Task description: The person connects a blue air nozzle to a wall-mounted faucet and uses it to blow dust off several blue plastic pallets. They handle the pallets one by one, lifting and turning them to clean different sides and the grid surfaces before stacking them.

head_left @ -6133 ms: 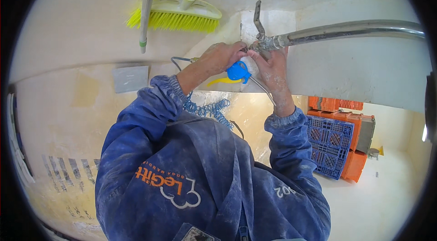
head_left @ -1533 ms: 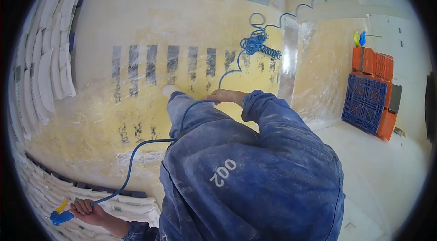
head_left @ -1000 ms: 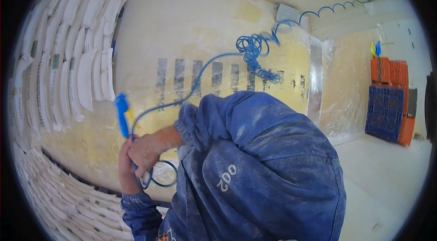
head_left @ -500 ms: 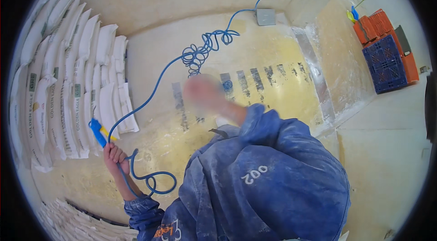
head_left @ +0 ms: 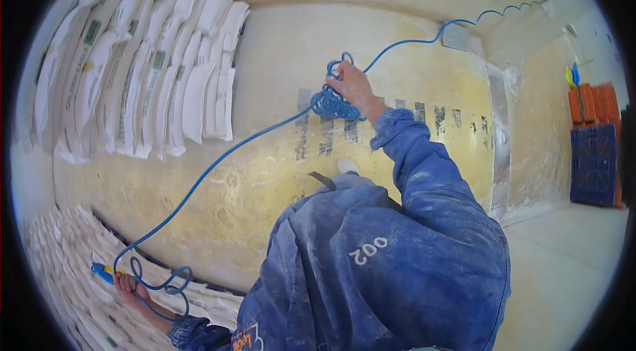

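Underfoot, scuffed yellowish floor [head_left: 238,218] with worn dark stripes [head_left: 352,129]. Edged at left by stacked white sacks [head_left: 152,66], at right by a shiny metal strip [head_left: 501,146], with orange crates [head_left: 591,102] beyond. Broad walking room between, crossed by blue hose [head_left: 334,106]. In curled fingers of the left hand [head_left: 130,289], at lower left: hose, just beside the blue air gun [head_left: 103,273]. Over the stripes, pinched in fingers of the right hand [head_left: 356,87]: bunched coils.
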The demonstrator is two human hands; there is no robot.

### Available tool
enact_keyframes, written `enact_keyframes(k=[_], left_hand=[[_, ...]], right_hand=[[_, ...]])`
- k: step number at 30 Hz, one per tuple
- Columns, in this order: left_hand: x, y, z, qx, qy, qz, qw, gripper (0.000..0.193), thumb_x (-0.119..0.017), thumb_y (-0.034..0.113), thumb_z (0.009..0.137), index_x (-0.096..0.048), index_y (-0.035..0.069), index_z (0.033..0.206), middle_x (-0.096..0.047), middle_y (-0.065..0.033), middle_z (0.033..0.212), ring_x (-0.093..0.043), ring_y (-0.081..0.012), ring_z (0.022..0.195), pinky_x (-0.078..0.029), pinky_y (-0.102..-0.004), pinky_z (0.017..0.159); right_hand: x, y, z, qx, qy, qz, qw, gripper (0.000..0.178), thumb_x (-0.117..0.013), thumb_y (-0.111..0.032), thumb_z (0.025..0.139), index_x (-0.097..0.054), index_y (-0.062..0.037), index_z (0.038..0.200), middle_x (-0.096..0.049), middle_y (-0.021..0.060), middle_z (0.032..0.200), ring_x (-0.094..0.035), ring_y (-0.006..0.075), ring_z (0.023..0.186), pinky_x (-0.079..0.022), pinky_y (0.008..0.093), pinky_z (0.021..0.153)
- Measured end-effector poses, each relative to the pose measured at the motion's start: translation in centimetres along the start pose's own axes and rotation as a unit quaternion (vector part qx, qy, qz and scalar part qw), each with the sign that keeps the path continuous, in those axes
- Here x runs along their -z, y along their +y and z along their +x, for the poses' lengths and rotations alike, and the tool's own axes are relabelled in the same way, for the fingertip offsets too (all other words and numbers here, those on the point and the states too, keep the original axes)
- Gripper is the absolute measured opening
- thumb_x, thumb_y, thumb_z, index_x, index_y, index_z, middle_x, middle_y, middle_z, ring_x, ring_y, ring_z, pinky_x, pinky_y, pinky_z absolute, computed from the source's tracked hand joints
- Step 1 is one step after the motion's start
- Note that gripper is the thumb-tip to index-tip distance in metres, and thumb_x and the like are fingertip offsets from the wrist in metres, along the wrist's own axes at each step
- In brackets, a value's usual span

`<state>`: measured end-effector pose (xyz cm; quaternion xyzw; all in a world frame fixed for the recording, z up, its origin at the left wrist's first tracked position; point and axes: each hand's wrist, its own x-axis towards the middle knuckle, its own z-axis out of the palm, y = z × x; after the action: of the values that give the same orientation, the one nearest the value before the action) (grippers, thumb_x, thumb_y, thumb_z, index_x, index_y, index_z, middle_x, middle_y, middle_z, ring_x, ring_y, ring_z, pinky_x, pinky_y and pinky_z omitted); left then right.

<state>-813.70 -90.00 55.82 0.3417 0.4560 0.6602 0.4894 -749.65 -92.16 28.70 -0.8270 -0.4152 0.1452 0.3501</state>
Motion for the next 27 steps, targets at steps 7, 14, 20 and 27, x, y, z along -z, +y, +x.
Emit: enact_keyframes(k=[7, 14, 20, 27], left_hand=[[0.4, 2.3, -4.6, -0.095, 0.155, 0.147, 0.972, 0.014, -0.037, 0.013, 0.094, -0.043, 0.004, 0.086, -0.028, 0.0037, 0.063, -0.027, -0.0043, 0.05, -0.023, -0.0184, 0.045], [6.9, 4.3, -3.4, -0.035, -0.1, 0.106, 0.989, 0.021, -0.036, 0.018, 0.094, -0.046, 0.001, 0.101, -0.032, 0.0005, 0.079, -0.035, -0.0097, 0.071, -0.033, -0.0203, 0.069], [9.6, 5.4, -0.5, -0.093, 0.061, 0.183, 0.977, 0.021, -0.038, 0.022, 0.093, -0.047, 0.003, 0.099, -0.035, 0.0009, 0.077, -0.036, -0.0101, 0.068, -0.033, -0.0211, 0.066], [13.9, 5.9, 2.1, -0.121, 0.157, 0.25, 0.948, 0.022, -0.041, 0.026, 0.092, -0.049, 0.005, 0.096, -0.038, 0.0013, 0.075, -0.036, -0.0105, 0.064, -0.033, -0.0221, 0.062]], right_hand=[[4.1, 0.5, 0.0, -0.035, 0.038, 0.059, 0.997, 0.042, -0.067, -0.042, 0.074, -0.058, -0.0047, 0.093, -0.06, 0.0096, 0.078, -0.059, 0.0229, 0.075, -0.047, 0.0353, 0.069], [3.2, 1.1, -6.0, -0.048, -0.584, 0.097, 0.804, 0.051, -0.062, -0.042, 0.082, -0.053, -0.005, 0.115, -0.058, 0.0113, 0.106, -0.052, 0.0194, 0.102, -0.04, 0.032, 0.088], [11.0, -3.1, -9.8, 0.132, -0.663, -0.011, 0.736, 0.053, -0.066, -0.036, 0.079, -0.052, -0.006, 0.12, -0.058, 0.0123, 0.11, -0.052, 0.0253, 0.108, -0.041, 0.0339, 0.09], [15.5, -5.5, -7.6, 0.057, -0.488, 0.038, 0.87, 0.022, -0.061, -0.024, 0.083, -0.066, -0.0028, 0.088, -0.064, 0.0064, 0.085, -0.061, 0.0172, 0.082, -0.047, 0.0303, 0.076]])
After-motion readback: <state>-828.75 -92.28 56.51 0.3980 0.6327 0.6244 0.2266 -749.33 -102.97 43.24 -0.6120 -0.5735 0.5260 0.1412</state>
